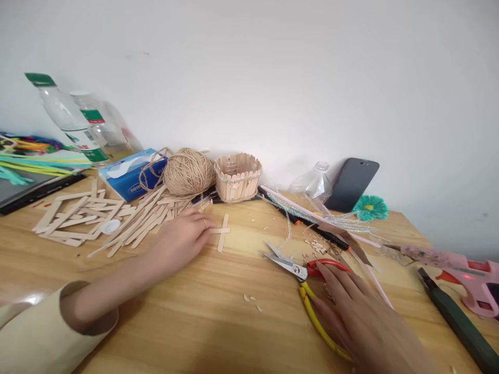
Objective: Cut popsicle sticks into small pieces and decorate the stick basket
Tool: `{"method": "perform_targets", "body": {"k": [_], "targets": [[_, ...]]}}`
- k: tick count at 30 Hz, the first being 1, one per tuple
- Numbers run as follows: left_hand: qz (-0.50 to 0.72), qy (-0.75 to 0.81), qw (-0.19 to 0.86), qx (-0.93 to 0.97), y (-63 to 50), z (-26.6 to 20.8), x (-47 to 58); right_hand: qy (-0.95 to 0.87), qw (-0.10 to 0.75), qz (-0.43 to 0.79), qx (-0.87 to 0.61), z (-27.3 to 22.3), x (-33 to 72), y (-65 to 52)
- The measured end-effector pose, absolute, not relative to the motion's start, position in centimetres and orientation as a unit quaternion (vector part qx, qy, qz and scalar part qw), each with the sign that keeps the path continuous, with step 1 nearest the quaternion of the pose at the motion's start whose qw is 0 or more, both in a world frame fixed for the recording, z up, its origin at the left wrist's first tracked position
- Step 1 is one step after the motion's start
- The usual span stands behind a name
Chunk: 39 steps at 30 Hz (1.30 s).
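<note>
My left hand [185,236] is closed, fingertips low over the table at one end of a short craft stick [221,230]. That stick lies across another craft stick [223,240], making a cross shape. On the right, my right hand [346,306] is on the scissors [294,269], with its fingers over the red handle and its thumb side by the yellow one. The blades point left and are parted a little. Beside my left hand lies a pile of loose craft sticks [146,223].
A small craft-stick basket [238,179], twine ball [189,171] and blue tissue pack [134,174] stand along the back. Plastic bottles [70,119] stand back left. To the right are a phone [353,183], a green flower [370,208], a pink glue gun [468,275] and a dark-handled tool [456,317].
</note>
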<state>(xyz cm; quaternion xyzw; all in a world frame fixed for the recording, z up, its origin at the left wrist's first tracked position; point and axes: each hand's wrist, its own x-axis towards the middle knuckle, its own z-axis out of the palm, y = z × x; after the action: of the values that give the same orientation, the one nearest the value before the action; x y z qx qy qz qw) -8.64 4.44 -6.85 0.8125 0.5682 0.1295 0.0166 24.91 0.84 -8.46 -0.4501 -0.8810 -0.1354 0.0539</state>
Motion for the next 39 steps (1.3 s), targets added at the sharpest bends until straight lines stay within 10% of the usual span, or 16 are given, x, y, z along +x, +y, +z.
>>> {"method": "perform_targets", "body": {"k": [13, 23, 39], "targets": [[0.121, 0.587, 0.083, 0.796, 5.5, -6.8, -7.7, -0.818, 0.201, 0.069, -0.535, -9.9, 25.6, 1.0], [0.173, 0.569, 0.075, 0.801, 5.7, -7.4, -7.6, -0.556, 0.578, 0.193, -0.566, -4.7, 26.8, 0.1], [0.1, 0.42, 0.462, 0.774, 5.0, -4.6, 1.1, -0.477, 0.51, 0.562, -0.443, -6.9, 31.2, -5.4]]}}
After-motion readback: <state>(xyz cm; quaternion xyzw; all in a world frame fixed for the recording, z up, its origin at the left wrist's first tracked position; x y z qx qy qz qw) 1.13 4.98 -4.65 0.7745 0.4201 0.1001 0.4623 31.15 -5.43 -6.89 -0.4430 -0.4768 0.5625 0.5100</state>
